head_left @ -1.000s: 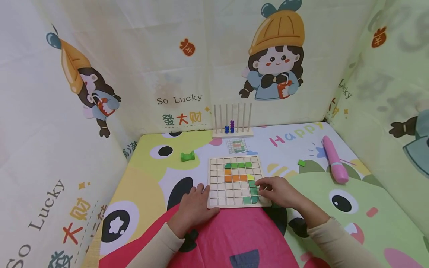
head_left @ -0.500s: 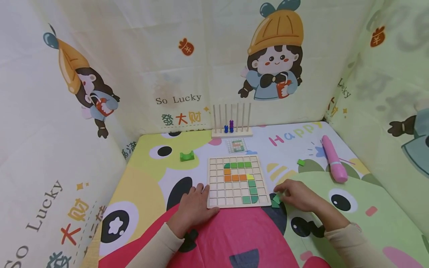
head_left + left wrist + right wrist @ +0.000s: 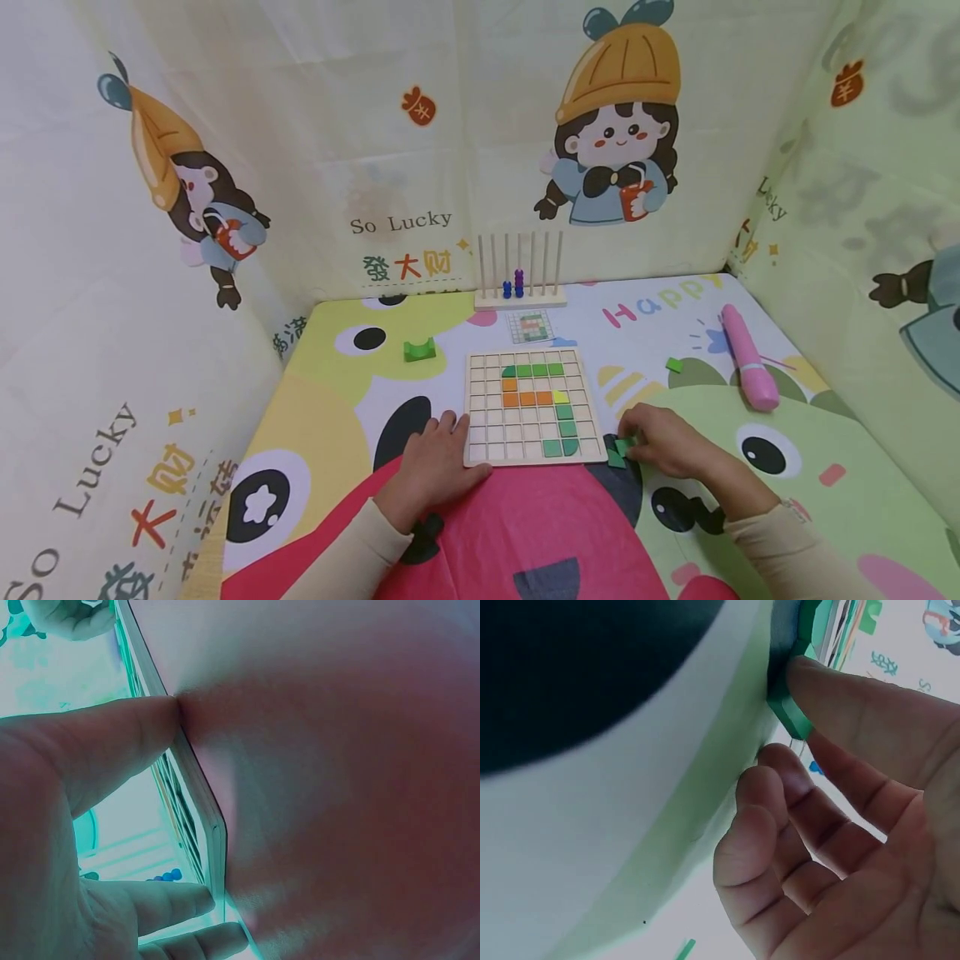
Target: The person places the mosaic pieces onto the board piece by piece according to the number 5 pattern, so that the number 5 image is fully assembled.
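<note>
A wooden grid board (image 3: 495,433) lies flat in the head view. It bears a row of green tiles (image 3: 538,370), orange tiles (image 3: 527,399), one yellow tile (image 3: 560,397) and darker green tiles (image 3: 566,428). My left hand (image 3: 438,457) rests at the board's near left corner, its thumb (image 3: 127,739) against the front edge and straight fingers along the left side. Just right of the board, my right hand (image 3: 662,440) pinches a green tile (image 3: 789,712) between thumb and index finger. Another loose green tile (image 3: 616,459) lies right below it.
Behind the board lie a printed pattern card (image 3: 530,326) and a peg rack (image 3: 521,300) with blue and purple beads. A green arched block (image 3: 420,350) is at left. To the right are a small green tile (image 3: 675,365) and a pink cylindrical object (image 3: 752,358).
My right hand has moved from the board's right side to the loose green tiles beside it and now pinches one. My left hand has stayed at the corner.
</note>
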A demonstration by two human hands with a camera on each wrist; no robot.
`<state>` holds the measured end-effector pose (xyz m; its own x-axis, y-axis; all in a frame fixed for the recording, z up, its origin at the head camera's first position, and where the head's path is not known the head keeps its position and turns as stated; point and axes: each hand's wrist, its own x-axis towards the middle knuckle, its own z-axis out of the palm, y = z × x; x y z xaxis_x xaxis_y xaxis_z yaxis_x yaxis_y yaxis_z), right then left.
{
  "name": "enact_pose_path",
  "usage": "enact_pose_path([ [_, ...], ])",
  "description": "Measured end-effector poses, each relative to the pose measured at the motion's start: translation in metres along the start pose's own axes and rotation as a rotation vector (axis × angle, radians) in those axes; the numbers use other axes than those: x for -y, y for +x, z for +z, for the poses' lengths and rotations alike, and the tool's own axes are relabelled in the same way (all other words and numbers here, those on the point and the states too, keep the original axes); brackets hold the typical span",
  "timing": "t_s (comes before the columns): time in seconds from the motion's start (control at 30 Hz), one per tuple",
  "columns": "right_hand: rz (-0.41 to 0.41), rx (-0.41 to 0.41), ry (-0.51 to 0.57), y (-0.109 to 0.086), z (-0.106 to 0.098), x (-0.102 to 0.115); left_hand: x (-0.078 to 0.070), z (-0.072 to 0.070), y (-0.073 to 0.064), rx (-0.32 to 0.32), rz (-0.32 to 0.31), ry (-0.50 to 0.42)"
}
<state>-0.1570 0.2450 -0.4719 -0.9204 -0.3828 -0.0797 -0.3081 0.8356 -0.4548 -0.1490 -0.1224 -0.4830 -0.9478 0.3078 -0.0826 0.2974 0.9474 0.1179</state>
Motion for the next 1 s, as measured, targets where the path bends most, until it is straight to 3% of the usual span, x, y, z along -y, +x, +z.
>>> enact_pose_path([
  [0.33, 0.036, -0.009, 0.049, -0.003, 0.004, 0.003, 0.001, 0.001, 0.001, -0.001, -0.002, 0.007],
  [0.7, -0.031, 0.036, 0.162, -0.008, -0.007, -0.007, 0.001, 0.001, 0.0, -0.007, 0.003, 0.007],
  [1.0, -0.048, -0.012, 0.255, 0.003, -0.013, -0.001, 0.0, -0.001, 0.0, -0.008, 0.005, 0.003],
])
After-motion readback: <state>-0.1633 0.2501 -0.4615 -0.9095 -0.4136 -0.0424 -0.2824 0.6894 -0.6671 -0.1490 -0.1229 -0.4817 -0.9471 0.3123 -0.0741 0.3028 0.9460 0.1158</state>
